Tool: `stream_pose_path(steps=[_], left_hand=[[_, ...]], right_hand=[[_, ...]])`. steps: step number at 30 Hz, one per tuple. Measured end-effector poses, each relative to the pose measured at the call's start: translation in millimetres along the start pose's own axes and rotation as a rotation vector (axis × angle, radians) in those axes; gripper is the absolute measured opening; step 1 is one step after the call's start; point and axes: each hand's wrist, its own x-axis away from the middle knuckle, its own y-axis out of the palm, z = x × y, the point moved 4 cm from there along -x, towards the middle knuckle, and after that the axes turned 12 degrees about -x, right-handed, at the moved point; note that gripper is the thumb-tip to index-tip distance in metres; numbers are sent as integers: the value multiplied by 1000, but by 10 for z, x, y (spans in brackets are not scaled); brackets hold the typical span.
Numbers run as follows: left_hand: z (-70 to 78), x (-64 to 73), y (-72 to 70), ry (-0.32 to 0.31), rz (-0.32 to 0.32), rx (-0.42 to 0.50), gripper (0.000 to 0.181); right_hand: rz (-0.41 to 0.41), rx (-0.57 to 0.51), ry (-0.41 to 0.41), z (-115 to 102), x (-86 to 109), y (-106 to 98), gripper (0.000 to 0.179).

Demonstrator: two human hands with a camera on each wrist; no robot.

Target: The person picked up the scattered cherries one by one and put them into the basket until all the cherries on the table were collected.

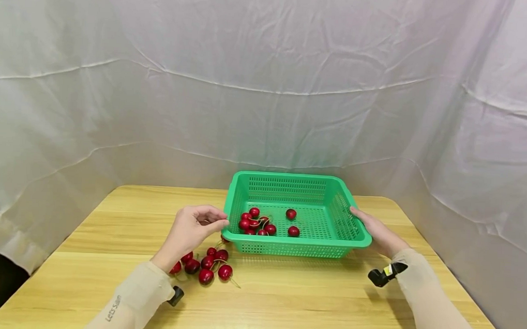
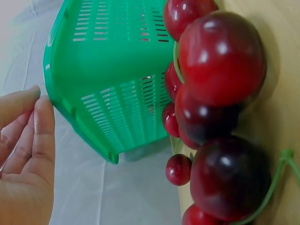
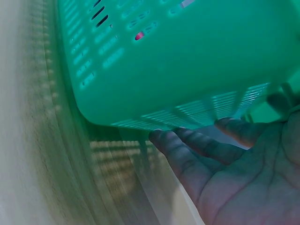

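Note:
A green slotted plastic basket (image 1: 287, 240) holds several dark red cherries (image 1: 271, 229), most of them grouped towards its left end. My left hand (image 1: 195, 226) has thumb and fingertips together at the basket's left rim, pinching its edge. On the other end, my right hand (image 1: 376, 231) grips the rim with the thumb on top; its fingers (image 3: 187, 161) lie along the outside of the end wall in the right wrist view. Below my left hand, more cherries (image 1: 206, 277) with green stems lie on the table, close up in the left wrist view.
A light wooden table (image 1: 302, 301) lies beneath everything. Pale cloth (image 1: 265, 121) hangs behind it and along both sides. The loose cherries sit just left of the basket's front corner, partly behind my left forearm.

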Motion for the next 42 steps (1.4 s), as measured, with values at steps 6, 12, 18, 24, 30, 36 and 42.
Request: stream_pose_path(steps=[6,12,18,24,30,36,42], left_hand=[[-48,-12,-23,12,1,-29,9],[-61,-21,-26,25,-10,-49,10],[-38,-13,-23,11,-23,-66,10],[-29,-7,-21,-11,-29,-82,8],[-27,3,-17,-9,-33,-90,7],[11,-8,-76,18,-65,-117,8],[38,-6,-293,68,-168,-227,6]], right_hand=[[-6,1,3,4,-4,0,84],[-46,-10,-3,1,15,-3,85],[-81,-42,-6,28,91,-5,85],[-52,-72,1,86,147,40,80],[-2,-91,-18,112,148,60,74],[12,-86,-17,121,153,55,78],[16,-106,1,117,145,56,78]])
